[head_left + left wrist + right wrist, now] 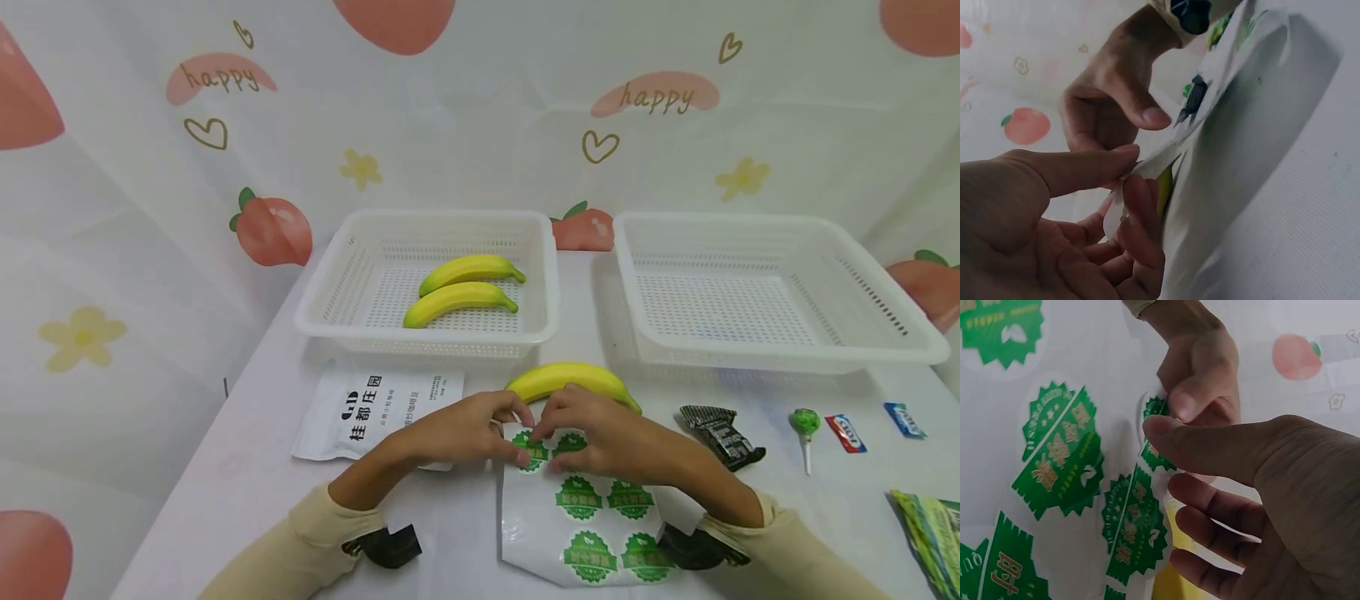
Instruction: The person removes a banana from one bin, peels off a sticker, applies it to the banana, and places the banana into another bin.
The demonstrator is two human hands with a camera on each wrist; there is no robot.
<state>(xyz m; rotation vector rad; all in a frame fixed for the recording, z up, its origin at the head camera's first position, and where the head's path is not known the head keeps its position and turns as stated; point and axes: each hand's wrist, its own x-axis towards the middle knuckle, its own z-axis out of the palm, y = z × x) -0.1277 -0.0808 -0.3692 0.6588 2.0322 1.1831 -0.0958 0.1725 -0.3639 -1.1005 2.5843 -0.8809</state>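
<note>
A white sheet (536, 529) of green round stickers lies in front of me, its far edge lifted off the table. My left hand (465, 429) pinches that far edge between thumb and fingers, beside the corner sticker (528, 457). From the other side my right hand (611, 433) reaches to the same sticker. Its thumb (1210, 444) touches the sticker face, while the other fingers stand apart from it, loosely bent by the sheet's edge. Just behind both hands lies a yellow banana (570, 379), partly covered by them.
Two bananas (461, 304) lie in the left white basket (427, 337); another white basket (780, 354) stands right. A white coffee pouch (382, 412) is at left. Rightward are a black packet (723, 435), a green lollipop (806, 422), small wrapped sweets (847, 433) and a green bag (930, 533).
</note>
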